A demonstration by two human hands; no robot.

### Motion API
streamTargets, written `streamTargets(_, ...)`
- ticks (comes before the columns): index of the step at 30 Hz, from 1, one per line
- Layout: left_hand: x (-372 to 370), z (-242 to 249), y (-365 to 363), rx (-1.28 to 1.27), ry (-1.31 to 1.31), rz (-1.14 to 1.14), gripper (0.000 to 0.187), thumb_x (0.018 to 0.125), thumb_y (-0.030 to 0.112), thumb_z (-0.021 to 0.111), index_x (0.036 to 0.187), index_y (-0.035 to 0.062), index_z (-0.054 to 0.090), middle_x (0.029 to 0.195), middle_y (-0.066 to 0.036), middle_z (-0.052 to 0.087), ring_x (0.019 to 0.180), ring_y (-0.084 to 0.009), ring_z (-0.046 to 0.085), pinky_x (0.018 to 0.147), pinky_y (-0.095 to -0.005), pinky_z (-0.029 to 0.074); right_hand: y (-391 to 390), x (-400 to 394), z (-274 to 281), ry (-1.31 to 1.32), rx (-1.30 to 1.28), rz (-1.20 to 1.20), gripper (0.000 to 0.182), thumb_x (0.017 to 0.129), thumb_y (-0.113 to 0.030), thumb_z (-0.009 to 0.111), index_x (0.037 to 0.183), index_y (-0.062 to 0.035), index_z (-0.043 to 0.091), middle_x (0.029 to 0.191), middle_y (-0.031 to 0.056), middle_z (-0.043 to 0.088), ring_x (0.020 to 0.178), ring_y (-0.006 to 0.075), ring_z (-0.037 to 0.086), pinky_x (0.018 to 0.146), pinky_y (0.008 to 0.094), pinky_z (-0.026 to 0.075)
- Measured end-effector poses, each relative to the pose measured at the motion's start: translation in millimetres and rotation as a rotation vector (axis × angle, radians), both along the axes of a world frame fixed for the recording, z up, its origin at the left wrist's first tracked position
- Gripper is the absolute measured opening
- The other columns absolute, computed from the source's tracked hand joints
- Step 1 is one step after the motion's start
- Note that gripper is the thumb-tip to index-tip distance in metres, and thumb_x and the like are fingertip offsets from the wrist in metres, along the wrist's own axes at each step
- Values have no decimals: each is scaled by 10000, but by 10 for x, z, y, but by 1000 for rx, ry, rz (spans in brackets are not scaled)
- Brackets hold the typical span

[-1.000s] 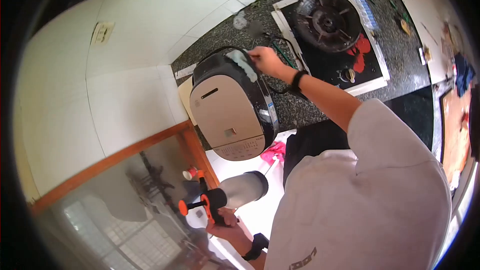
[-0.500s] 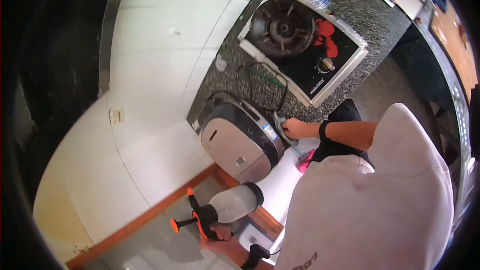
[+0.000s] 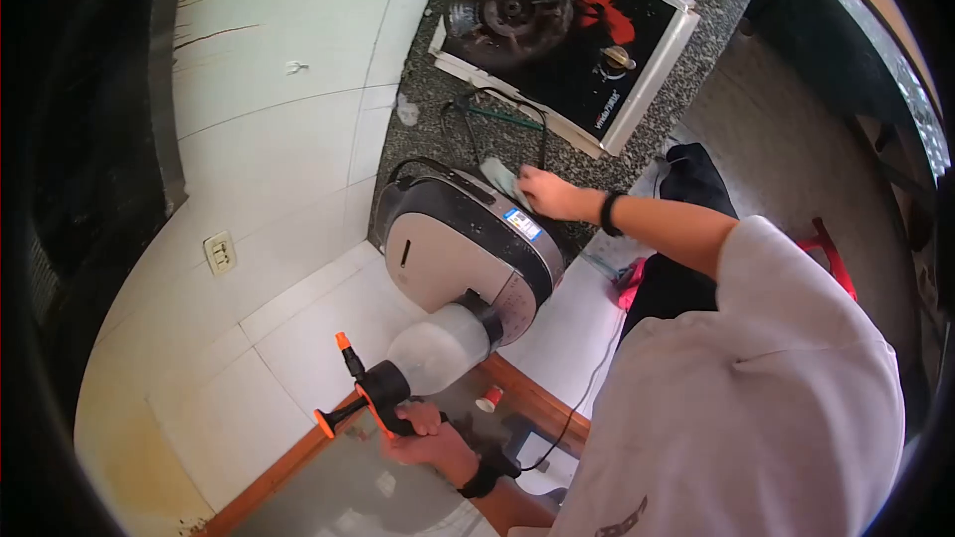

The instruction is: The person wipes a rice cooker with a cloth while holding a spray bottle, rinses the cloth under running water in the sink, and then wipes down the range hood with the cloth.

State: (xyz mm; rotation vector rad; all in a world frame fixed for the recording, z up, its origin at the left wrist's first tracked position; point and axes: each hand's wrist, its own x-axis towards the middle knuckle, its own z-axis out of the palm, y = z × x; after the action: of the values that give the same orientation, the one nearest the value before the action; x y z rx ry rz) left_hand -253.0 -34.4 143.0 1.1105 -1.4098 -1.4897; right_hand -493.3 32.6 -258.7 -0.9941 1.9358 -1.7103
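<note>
My left hand (image 3: 433, 438) is wrapped round the handle of a pump spray bottle (image 3: 438, 350), which has a cloudy body and a black and orange head. The bottle's base overlaps the front of a silver and black appliance (image 3: 448, 257) with rounded corners, which looks like a rice cooker. My right hand (image 3: 552, 194) grips a pale cloth (image 3: 502, 179) close to the appliance's dark side, beside a blue and white label (image 3: 522, 224). The part of the cloth under my fingers is hidden.
A gas stove (image 3: 567, 40) with one burner sits on the speckled countertop (image 3: 676, 89). A black cord (image 3: 477, 104) loops between stove and appliance. White wall tiles carry a socket (image 3: 220, 253). A red and white cup (image 3: 489, 398) is low down, and a red stool (image 3: 828, 259) is on the right.
The spray bottle has come up against the appliance's front in view. My right hand and the cloth have moved along the appliance's side toward the cord. The whole view has shifted.
</note>
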Motion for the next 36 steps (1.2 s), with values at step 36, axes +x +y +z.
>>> streamTargets(36, 139, -519, -45, -206, 110, 24, 404, 865, 483, 446, 684, 122, 425, 450, -5, 349, 339, -139, 297, 397, -265, 240, 294, 235, 227, -100, 382, 71, 147, 770, -49, 589, 842, 29, 691, 891, 275, 691, 896, 431, 690, 823, 490, 562)
